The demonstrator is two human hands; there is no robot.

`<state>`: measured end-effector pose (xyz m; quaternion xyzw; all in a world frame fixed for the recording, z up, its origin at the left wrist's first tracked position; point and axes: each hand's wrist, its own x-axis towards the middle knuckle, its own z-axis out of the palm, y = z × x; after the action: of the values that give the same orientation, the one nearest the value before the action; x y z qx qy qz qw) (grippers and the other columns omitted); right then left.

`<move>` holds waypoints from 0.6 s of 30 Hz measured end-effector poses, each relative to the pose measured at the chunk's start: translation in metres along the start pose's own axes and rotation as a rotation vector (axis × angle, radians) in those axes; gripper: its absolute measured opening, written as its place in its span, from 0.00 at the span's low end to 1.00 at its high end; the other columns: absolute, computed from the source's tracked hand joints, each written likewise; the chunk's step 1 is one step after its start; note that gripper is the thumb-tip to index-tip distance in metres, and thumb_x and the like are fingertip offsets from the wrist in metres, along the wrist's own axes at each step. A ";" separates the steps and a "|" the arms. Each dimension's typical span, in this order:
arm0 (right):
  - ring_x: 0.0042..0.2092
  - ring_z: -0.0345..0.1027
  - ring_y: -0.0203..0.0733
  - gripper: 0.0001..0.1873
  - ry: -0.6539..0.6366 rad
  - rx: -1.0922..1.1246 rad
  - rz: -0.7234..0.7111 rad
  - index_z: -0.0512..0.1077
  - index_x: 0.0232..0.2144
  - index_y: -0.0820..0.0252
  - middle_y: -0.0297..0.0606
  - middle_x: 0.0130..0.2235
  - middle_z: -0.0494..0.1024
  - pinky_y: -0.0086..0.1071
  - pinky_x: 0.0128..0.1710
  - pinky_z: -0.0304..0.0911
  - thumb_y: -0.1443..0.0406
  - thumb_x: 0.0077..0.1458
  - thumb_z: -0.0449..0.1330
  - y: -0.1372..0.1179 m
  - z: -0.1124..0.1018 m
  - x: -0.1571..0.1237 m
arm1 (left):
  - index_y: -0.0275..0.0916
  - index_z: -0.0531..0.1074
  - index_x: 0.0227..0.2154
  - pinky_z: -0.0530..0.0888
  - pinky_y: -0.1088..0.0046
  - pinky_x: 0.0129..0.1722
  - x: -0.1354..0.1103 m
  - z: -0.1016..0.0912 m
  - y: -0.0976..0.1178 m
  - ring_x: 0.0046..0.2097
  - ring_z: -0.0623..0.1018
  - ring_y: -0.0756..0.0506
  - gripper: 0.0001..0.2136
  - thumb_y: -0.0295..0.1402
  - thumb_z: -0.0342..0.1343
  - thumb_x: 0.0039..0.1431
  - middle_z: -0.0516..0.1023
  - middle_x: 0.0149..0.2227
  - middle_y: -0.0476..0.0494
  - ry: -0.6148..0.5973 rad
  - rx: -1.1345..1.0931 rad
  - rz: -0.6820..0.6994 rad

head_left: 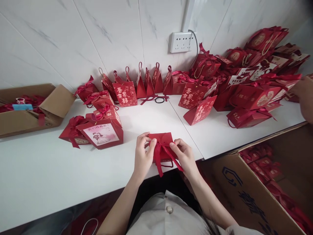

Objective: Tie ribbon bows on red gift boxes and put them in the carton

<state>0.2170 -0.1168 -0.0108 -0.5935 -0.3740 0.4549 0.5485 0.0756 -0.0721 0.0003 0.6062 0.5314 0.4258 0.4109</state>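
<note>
A small red gift box [167,137] is at the table's front edge, straight before me. A red ribbon [159,160] is tied in a bow across it, and its two tails hang down the near side. My left hand [143,156] is closed at the box's left side, its thumb and fingers pinching a loop of the bow. On the right side, my right hand [184,154] pinches the ribbon between thumb and fingers. A dark cord handle [168,165] shows beneath the box. The fingers hide the box's sides.
Finished-looking red boxes [102,133] stand to the left, behind them an open carton [52,114]. Red bags [127,94] line the wall. More boxes [254,94] pile up at right, near another person's hand [306,98]. A large carton [234,186] stands below the table's right edge.
</note>
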 end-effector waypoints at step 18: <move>0.23 0.55 0.32 0.21 -0.017 0.257 0.104 0.59 0.23 0.56 0.27 0.24 0.61 0.29 0.24 0.58 0.50 0.47 0.63 0.002 0.000 0.003 | 0.41 0.62 0.26 0.69 0.73 0.36 0.002 -0.003 0.000 0.34 0.69 0.49 0.13 0.41 0.44 0.64 0.64 0.35 0.47 -0.052 0.002 -0.059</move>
<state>0.2183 -0.1140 -0.0131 -0.5330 -0.2860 0.5319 0.5926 0.0725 -0.0700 0.0010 0.6016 0.5386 0.3972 0.4362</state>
